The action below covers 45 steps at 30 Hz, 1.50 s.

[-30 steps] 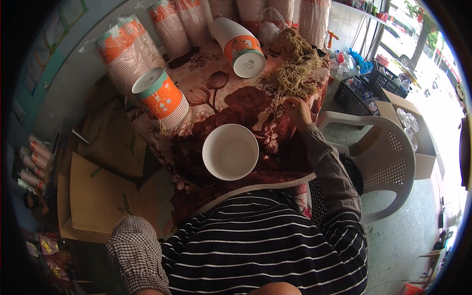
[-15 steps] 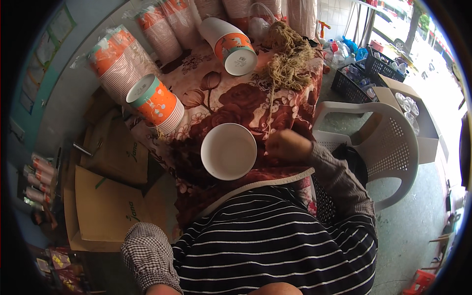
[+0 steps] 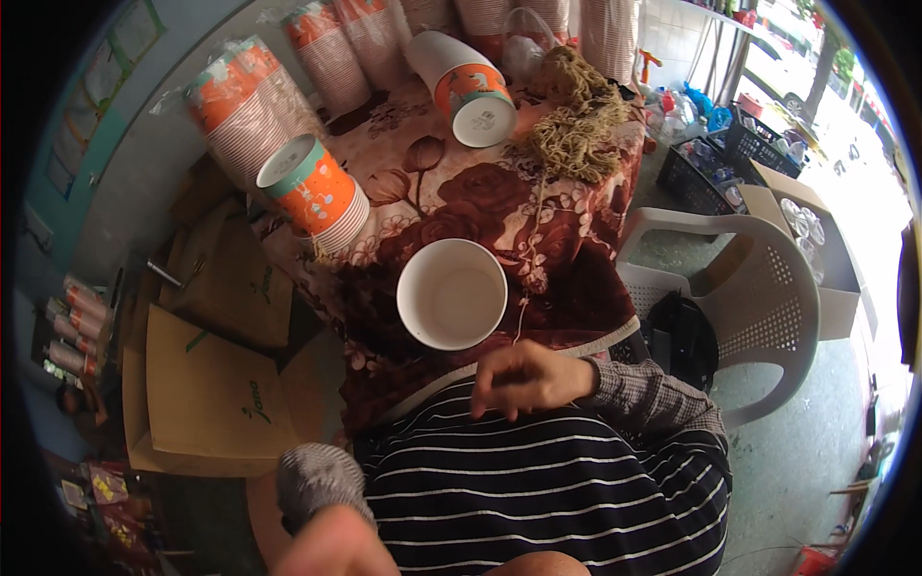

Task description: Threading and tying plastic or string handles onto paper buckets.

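A tan string (image 3: 531, 259) runs down the table from a tangled bundle of string (image 3: 581, 120) to my right hand (image 3: 528, 379). That hand is closed around the string's near end, over my striped clothing, just past the table's front edge. Beside it, a white paper bucket (image 3: 451, 298) stands upright with its open mouth toward me. At the lower left, my left hand (image 3: 336, 549) is smeared by motion, so its fingers cannot be read. To the left on the table lies a short stack of orange and green paper buckets (image 3: 322, 197); another stack (image 3: 468, 91) lies tilted farther back.
Plastic-wrapped bucket stacks (image 3: 245, 110) line the table's back and left. The table has a flowered red cloth (image 3: 461, 197). Cardboard boxes (image 3: 206, 394) stand on the left. A plastic chair (image 3: 759, 278) is at the right, with black crates (image 3: 706, 168) behind it.
My right hand has drawn the string toward me, from beside the white bucket to below it. My left hand has come up into view at the lower left. The view has shifted slightly.
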Each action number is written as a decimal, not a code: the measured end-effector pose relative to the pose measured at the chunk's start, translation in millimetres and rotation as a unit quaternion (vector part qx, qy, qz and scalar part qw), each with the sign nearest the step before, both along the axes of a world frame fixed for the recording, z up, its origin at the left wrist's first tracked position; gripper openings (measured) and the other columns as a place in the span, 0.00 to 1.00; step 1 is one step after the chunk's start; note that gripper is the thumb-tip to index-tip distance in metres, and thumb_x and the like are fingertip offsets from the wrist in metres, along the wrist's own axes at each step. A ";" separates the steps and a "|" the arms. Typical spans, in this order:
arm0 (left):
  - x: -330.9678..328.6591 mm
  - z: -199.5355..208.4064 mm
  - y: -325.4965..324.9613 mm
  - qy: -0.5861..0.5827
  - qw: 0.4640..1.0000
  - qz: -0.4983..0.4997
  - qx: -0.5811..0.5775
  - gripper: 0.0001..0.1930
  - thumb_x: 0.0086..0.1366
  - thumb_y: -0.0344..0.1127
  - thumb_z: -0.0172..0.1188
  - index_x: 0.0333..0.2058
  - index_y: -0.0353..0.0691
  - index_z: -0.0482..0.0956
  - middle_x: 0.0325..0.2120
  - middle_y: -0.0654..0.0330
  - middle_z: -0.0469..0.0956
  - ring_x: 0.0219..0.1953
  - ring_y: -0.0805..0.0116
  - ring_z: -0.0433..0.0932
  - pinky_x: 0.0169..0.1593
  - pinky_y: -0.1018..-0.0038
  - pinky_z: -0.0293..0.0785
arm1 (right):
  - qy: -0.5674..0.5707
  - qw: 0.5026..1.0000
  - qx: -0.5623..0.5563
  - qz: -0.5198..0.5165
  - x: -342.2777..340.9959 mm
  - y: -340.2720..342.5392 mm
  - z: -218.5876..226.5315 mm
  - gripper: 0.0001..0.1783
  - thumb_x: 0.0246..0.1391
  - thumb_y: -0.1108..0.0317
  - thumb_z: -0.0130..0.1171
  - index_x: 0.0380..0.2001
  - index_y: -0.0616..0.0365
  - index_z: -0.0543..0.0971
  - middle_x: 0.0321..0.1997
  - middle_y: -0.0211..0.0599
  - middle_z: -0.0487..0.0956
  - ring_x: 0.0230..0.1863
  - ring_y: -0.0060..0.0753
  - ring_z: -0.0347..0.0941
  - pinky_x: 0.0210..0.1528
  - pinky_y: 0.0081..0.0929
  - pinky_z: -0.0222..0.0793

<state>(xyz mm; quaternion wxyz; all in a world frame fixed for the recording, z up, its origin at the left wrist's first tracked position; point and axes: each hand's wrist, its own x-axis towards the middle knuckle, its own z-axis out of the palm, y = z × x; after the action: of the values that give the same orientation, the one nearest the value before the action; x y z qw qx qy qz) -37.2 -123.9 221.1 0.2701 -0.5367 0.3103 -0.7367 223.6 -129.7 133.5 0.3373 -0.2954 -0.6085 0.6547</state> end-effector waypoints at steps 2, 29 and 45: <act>-11.7 -39.1 38.8 0.074 0.981 0.027 -0.176 0.16 0.68 0.44 0.43 0.43 0.40 0.75 0.41 0.55 0.75 0.46 0.54 0.71 0.53 0.55 0.63 | 0.097 0.990 -0.066 -0.072 7.9 6.8 -8.5 0.05 0.61 0.72 0.55 0.37 0.61 0.75 0.38 0.34 0.80 0.34 0.19 0.76 0.32 0.16 0.74; 59.3 -125.1 80.6 0.428 0.584 0.031 -0.689 0.07 0.68 0.31 0.55 0.29 0.37 0.72 0.24 0.60 0.71 0.32 0.62 0.71 0.43 0.69 0.66 | 0.094 0.974 -0.035 -0.201 -9.2 12.8 -27.5 0.09 0.62 0.70 0.56 0.44 0.61 0.74 0.29 0.26 0.75 0.30 0.17 0.72 0.34 0.18 0.71; 61.9 -129.7 76.0 0.433 0.655 0.085 -0.613 0.10 0.56 0.23 0.63 0.35 0.39 0.72 0.32 0.60 0.73 0.37 0.61 0.73 0.45 0.67 0.67 | -0.187 0.879 0.307 -0.315 -13.7 10.2 -36.4 0.07 0.52 0.74 0.62 0.33 0.60 0.75 0.28 0.41 0.78 0.27 0.40 0.78 0.29 0.32 0.73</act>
<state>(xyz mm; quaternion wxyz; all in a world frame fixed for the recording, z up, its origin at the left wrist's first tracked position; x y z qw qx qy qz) 24.7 -47.8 91.4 -0.2239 -0.8626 -0.1774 -0.4175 209.9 -119.6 97.1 0.4791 -0.4702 -0.7055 0.2273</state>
